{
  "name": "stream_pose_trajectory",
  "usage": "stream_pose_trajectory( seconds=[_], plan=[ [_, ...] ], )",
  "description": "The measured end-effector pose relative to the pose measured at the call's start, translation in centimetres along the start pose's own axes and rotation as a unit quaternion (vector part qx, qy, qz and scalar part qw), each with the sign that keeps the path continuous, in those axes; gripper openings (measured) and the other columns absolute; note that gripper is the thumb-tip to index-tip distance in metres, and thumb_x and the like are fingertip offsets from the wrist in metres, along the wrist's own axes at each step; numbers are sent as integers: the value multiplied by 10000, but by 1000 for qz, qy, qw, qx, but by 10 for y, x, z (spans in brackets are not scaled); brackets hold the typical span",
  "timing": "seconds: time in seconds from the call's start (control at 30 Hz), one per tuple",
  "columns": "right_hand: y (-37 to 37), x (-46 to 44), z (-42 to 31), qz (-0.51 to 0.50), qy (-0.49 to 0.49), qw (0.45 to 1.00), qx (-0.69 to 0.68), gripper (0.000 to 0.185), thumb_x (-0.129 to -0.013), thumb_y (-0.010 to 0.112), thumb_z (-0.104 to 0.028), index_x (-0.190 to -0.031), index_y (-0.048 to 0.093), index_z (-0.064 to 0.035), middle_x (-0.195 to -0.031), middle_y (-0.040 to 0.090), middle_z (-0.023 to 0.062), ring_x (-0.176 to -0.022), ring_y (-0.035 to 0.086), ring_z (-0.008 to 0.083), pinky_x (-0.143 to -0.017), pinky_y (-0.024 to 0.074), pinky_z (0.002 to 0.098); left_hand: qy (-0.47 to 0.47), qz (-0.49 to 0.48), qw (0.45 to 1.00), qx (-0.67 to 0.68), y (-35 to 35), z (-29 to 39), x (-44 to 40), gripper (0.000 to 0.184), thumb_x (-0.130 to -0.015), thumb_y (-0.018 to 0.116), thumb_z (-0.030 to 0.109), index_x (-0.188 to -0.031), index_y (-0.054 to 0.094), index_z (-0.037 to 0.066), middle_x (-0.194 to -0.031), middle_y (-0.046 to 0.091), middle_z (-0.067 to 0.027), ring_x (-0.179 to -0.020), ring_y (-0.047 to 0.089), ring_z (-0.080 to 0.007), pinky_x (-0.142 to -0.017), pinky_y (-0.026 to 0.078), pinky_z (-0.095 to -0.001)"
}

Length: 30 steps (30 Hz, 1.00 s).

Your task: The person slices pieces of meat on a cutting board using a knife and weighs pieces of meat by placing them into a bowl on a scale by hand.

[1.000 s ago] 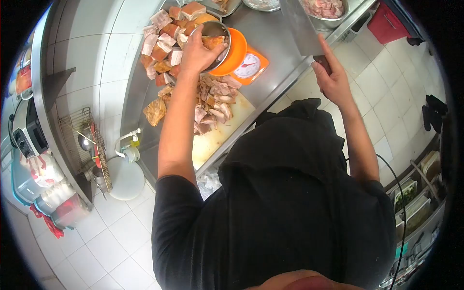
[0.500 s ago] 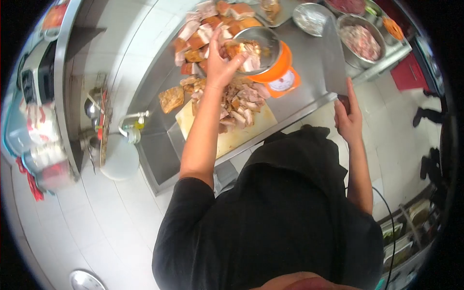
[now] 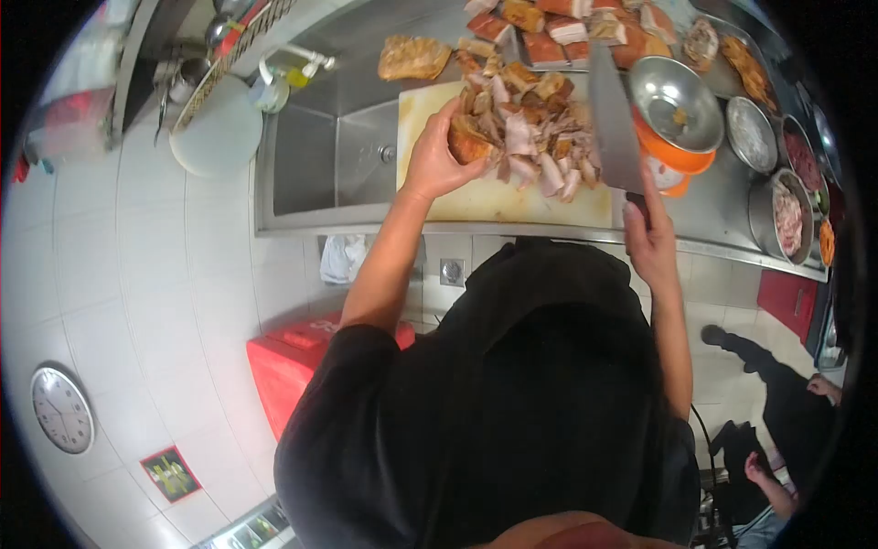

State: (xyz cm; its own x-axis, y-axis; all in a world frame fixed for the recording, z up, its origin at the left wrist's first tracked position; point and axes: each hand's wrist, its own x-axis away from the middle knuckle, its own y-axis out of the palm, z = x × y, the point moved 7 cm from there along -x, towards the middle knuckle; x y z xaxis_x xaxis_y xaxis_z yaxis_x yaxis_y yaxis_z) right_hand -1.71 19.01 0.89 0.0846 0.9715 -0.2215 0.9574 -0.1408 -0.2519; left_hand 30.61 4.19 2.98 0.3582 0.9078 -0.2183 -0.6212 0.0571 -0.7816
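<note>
My left hand point(image 3: 439, 160) is curled round a brown-skinned piece of roast pork point(image 3: 471, 142) at the left of the chopped pile, its thumb on the near side. Chopped roast pork point(image 3: 549, 137) lies heaped on the pale cutting board point(image 3: 494, 209). In my right hand point(image 3: 653, 240) is the handle of a cleaver point(image 3: 615, 133). Its broad blade stands up beside the pile's right edge. Just right of the blade, a metal bowl point(image 3: 679, 91) sits on an orange scale point(image 3: 686, 165), with a small brown bit inside.
Behind the board lie a roast pork slab point(image 3: 413, 58) and more pork chunks point(image 3: 567, 29). A sink point(image 3: 306, 151) with a faucet point(image 3: 311, 59) is at the left. Metal bowls of food point(image 3: 779, 215) stand at the right. Another person point(image 3: 796, 412) is at the lower right.
My left hand has moved from the bowl on the scale to the pork on the board. The cleaver has come over beside the pile. The view has turned.
</note>
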Motion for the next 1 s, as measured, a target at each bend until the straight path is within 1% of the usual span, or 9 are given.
stream_pose_trajectory(
  seconds=[0.2, 0.37, 0.47, 0.57, 0.67, 0.77, 0.83, 0.9, 1.0],
  plan=[
    [115, -20, -11, -153, 25, 987, 49, 619, -1048, 580, -74, -1626, 381, -170, -1592, 500, 161, -1452, 501, 340, -1142, 431, 370, -83, -12, 996, -28, 9, -107, 57, 1004, -646, 904, 362, -1487, 474, 20, -1282, 609, -231, -1204, 612, -398, -1052, 508, -449],
    [183, -12, -2, -193, -4, 978, 82, 653, -1026, 616, -71, -1622, 389, -208, -1545, 542, 170, -1382, 564, 367, -1096, 480, 384, -86, 92, 990, 64, 6, -169, 98, 947, -679, 905, 293, -1475, 465, 26, -1372, 548, -242, -1287, 543, -413, -1100, 465, -466],
    [213, -4, 16, -241, 109, 959, 98, 673, -1006, 635, -49, -1615, 405, -218, -1467, 600, 196, -1260, 642, 404, -1016, 531, 415, -41, 116, 989, 87, 6, -192, 130, 921, -708, 897, 228, -1485, 438, 44, -1438, 491, -246, -1348, 484, -430, -1129, 438, -478],
    [236, -2, 1, -201, 1, 974, 103, 687, -996, 646, -51, -1612, 410, -240, -1339, 666, 231, -1091, 695, 447, -927, 557, 443, -56, 90, 990, 93, 5, -200, 156, 920, -724, 891, 194, -1495, 413, 45, -1486, 443, -253, -1384, 451, -445, -1156, 415, -481],
    [252, -3, -8, -197, -21, 972, 123, 677, -1001, 638, -66, -1613, 407, -241, -1288, 692, 231, -1027, 708, 445, -912, 561, 446, -65, 82, 989, 102, 6, -206, 169, 928, -728, 892, 190, -1501, 403, 33, -1516, 412, -257, -1408, 434, -449, -1174, 399, -481],
    [265, -7, 10, -261, 91, 949, 153, 663, -1007, 629, -85, -1612, 407, -240, -1328, 672, 232, -1092, 704, 428, -931, 556, 436, -54, 90, 987, 121, 7, -207, 163, 952, -730, 888, 160, -1525, 381, 31, -1526, 409, -254, -1427, 429, -428, -1187, 380, -469],
    [272, -11, 21, -300, 148, 929, 158, 635, -1028, 611, -94, -1615, 406, -224, -1492, 574, 172, -1315, 587, 369, -1077, 475, 393, -65, 79, 985, 141, 5, -209, 160, 940, -750, 879, 151, -1534, 375, 31, -1510, 429, -244, -1414, 448, -409, -1176, 392, -465],
    [280, -15, 27, -325, 156, 920, 153, 620, -1041, 599, -105, -1617, 404, -223, -1572, 526, 143, -1425, 529, 340, -1154, 430, 374, -87, 52, 980, 170, 7, -213, 156, 895, -787, 866, 165, -1529, 383, 29, -1478, 462, -226, -1376, 485, -392, -1148, 430, -468],
    [288, -20, 29, -356, 134, 913, 145, 615, -1046, 595, -120, -1619, 402, -236, -1570, 529, 142, -1421, 532, 339, -1167, 418, 375, -187, 75, 894, 400, 22, -228, 162, 809, -864, 812, 109, -1538, 373, 25, -1436, 497, -184, -1309, 546, -312, -1090, 484, -427]
  ],
)
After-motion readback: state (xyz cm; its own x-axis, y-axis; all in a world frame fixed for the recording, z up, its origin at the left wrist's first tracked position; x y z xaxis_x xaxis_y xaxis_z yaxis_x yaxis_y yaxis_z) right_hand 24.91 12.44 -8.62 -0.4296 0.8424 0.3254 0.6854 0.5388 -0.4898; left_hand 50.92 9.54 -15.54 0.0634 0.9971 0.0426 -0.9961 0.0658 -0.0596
